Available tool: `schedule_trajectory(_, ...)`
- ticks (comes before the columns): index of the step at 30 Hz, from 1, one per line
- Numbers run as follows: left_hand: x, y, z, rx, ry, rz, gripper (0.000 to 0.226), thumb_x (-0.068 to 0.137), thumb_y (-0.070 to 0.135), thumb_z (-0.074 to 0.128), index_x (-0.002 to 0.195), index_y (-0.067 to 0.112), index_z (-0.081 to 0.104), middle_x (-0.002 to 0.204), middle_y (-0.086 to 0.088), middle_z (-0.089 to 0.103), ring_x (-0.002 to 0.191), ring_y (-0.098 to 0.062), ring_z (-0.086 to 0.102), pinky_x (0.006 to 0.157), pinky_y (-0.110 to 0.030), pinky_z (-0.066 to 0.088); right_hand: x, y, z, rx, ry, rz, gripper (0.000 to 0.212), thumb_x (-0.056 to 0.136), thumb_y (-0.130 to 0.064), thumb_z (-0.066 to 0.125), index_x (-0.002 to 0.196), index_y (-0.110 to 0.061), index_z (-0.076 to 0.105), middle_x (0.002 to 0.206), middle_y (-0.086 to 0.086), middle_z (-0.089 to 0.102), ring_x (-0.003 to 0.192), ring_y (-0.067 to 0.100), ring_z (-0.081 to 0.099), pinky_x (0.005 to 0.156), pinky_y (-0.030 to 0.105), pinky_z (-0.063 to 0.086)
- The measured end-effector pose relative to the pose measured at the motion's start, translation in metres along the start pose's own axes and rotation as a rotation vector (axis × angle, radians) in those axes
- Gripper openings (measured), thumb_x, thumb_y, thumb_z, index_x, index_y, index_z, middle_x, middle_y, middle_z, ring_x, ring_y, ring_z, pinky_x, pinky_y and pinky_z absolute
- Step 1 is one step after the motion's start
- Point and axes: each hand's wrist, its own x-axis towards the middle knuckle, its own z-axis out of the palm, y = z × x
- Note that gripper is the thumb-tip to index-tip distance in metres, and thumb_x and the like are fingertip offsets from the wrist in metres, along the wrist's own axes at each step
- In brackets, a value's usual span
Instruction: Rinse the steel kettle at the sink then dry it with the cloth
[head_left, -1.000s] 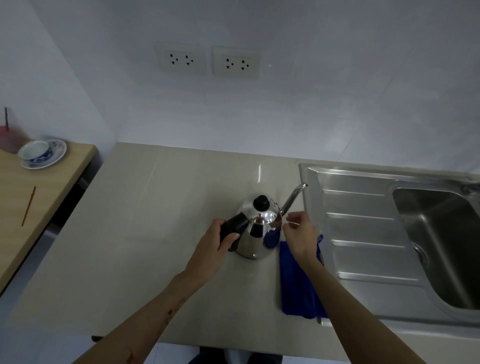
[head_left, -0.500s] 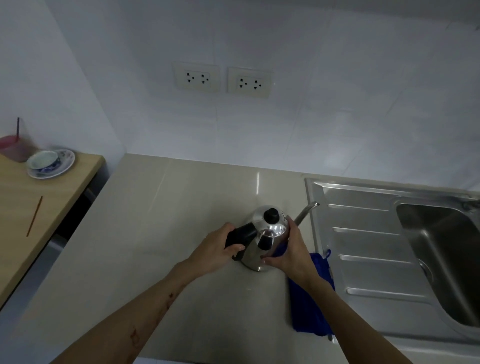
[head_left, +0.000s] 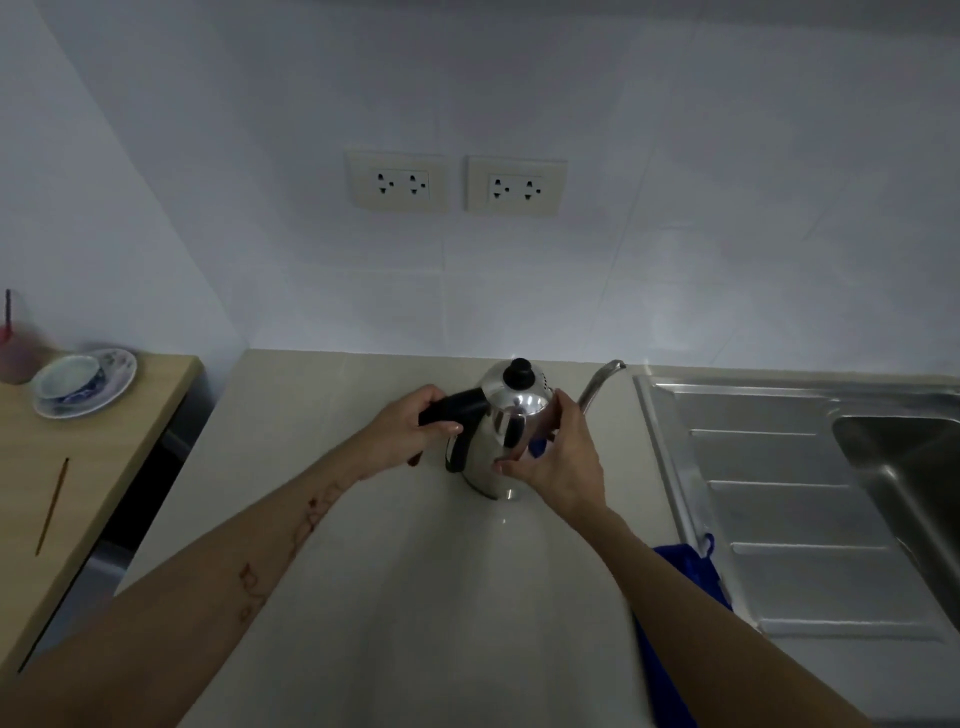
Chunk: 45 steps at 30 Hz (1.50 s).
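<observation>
Table (head_left: 363, 597) pale, smooth, glossy. Steel sink (head_left: 779, 519), ribbed drainboard, right of kettle. Blue cloth (head_left: 691, 571) near-right of kettle, soft, partly under arm. Kettle (head_left: 498, 441) mirror-steel, rounded, thin curved spout, on or just off table, can't tell. Left hand (head_left: 415, 431) grip wrapped on black handle, right hand (head_left: 561, 457) cupping body. Tip imo: carry level to sink, polished steel probably slippery.

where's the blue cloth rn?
In the head view the blue cloth lies on the counter at lower right, against the near-left edge of the sink drainboard, mostly hidden under the right forearm and short of the kettle.
</observation>
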Motion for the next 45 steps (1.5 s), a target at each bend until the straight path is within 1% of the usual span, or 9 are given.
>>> schedule_trajectory(2, 0.020, -0.003, -0.017, -0.058, -0.037, -0.004, 0.019, 0.088, 0.024, 0.068, 0.102, 0.016, 0.058, 0.098, -0.022, 0.064, 0.085, -0.026, 0.055, 0.072, -0.039, 0.042, 0.017, -0.007, 0.011, -0.001, 0.041, 0.014, 0.112, 0.044, -0.048, 0.091, 0.137, -0.027, 0.030, 0.128, -0.006, 0.049, 0.111, 0.015, 0.055, 0.086, 0.039, 0.057)
schedule_trajectory(6, 0.055, -0.005, -0.040, -0.106, -0.080, -0.012, 0.023, 0.088, 0.019, 0.068, 0.106, 0.010, 0.057, 0.109, -0.013, 0.065, 0.103, -0.029, 0.057, 0.089, -0.040, 0.039, 0.046, -0.017, 0.027, 0.020, 0.099, 0.061, 0.103, 0.043, -0.045, 0.092, 0.129, -0.026, 0.038, 0.117, -0.007, 0.052, 0.092, 0.007, 0.058, 0.076, 0.039, 0.059)
schedule_trajectory(10, 0.081, -0.006, -0.052, -0.124, -0.140, -0.016, 0.016, 0.093, 0.014, 0.062, 0.108, 0.013, 0.057, 0.109, -0.006, 0.063, 0.107, -0.020, 0.056, 0.092, -0.033, 0.040, 0.065, -0.016, 0.038, -0.006, 0.130, 0.103, 0.107, 0.036, -0.055, 0.087, 0.126, -0.025, 0.039, 0.120, -0.006, 0.053, 0.101, 0.015, 0.060, 0.074, 0.045, 0.059)
schedule_trajectory(26, 0.102, -0.017, -0.058, -0.087, -0.196, -0.004, 0.020, 0.095, 0.013, 0.058, 0.114, 0.013, 0.054, 0.112, -0.005, 0.060, 0.101, -0.011, 0.055, 0.082, -0.020, 0.042, 0.075, -0.013, 0.052, -0.015, 0.134, 0.155, 0.105, 0.042, -0.050, 0.088, 0.129, -0.023, 0.035, 0.125, -0.005, 0.049, 0.112, 0.018, 0.054, 0.079, 0.047, 0.057)
schedule_trajectory(30, 0.099, -0.017, -0.054, 0.002, -0.138, 0.005, 0.023, 0.096, 0.020, 0.058, 0.118, 0.015, 0.053, 0.109, -0.004, 0.060, 0.098, -0.015, 0.055, 0.084, -0.026, 0.044, 0.074, -0.014, 0.052, -0.014, 0.103, 0.125, 0.113, 0.048, -0.045, 0.090, 0.138, -0.019, 0.027, 0.133, 0.001, 0.045, 0.120, 0.023, 0.050, 0.086, 0.048, 0.055)
schedule_trajectory(35, 0.087, -0.021, -0.039, 0.186, 0.026, 0.082, 0.033, 0.097, 0.025, 0.056, 0.127, 0.017, 0.046, 0.096, 0.005, 0.057, 0.084, -0.016, 0.054, 0.066, -0.024, 0.044, 0.067, -0.015, 0.042, -0.001, 0.047, 0.110, 0.103, 0.052, -0.052, 0.085, 0.134, -0.019, 0.032, 0.125, 0.003, 0.051, 0.118, 0.026, 0.051, 0.091, 0.045, 0.054)
schedule_trajectory(39, 0.072, -0.020, -0.023, 0.376, 0.168, 0.111, 0.055, 0.097, 0.023, 0.056, 0.144, 0.007, 0.032, 0.131, -0.012, 0.049, 0.115, -0.022, 0.049, 0.092, -0.025, 0.037, 0.050, -0.018, 0.020, -0.056, -0.034, 0.069, 0.095, 0.075, -0.046, 0.077, 0.146, -0.020, 0.020, 0.147, 0.002, 0.037, 0.136, 0.025, 0.035, 0.100, 0.042, 0.042)
schedule_trajectory(41, 0.062, -0.016, -0.015, 0.450, 0.240, 0.106, 0.054, 0.098, 0.023, 0.055, 0.142, 0.003, 0.032, 0.132, -0.017, 0.047, 0.123, -0.032, 0.046, 0.098, -0.030, 0.033, 0.042, -0.021, 0.007, -0.104, -0.064, 0.044, 0.083, 0.082, -0.047, 0.069, 0.146, -0.020, 0.023, 0.150, 0.003, 0.036, 0.137, 0.025, 0.035, 0.099, 0.043, 0.042)
schedule_trajectory(45, 0.042, -0.001, -0.001, 0.686, 0.320, -0.011, 0.057, 0.100, 0.035, 0.045, 0.145, 0.003, 0.030, 0.148, -0.022, 0.038, 0.139, -0.041, 0.030, 0.118, -0.051, 0.021, 0.026, -0.027, -0.026, -0.226, -0.136, 0.000, 0.069, 0.087, -0.052, 0.059, 0.141, -0.017, 0.035, 0.147, 0.005, 0.042, 0.134, 0.025, 0.039, 0.101, 0.042, 0.042)
